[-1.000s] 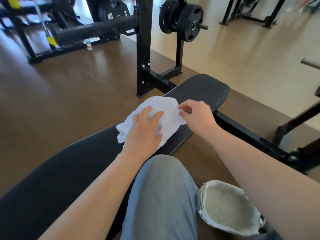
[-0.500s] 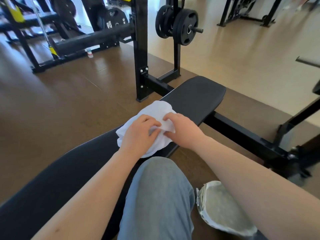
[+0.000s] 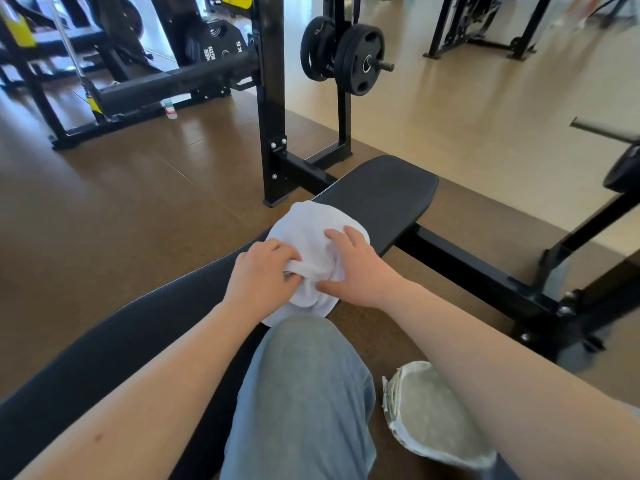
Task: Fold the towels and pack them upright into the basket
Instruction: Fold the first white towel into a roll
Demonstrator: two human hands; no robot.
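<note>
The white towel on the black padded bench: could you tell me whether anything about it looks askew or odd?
Yes. The white cloth towel is bunched, not folded flat: a lumpy ridge sits between the left hand and right hand, which both grip it, and its near edge overhangs the black padded bench.

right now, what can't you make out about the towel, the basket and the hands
All in the head view:
1. Towel: the near part is hidden under both hands and behind the knee, so the folds cannot be counted.
2. Basket: the right forearm covers its right side.
3. Right hand: grips or only presses, cannot tell.
4. Left hand: its fingertips are buried in the cloth.
5. Bottle: too small to read.
</note>
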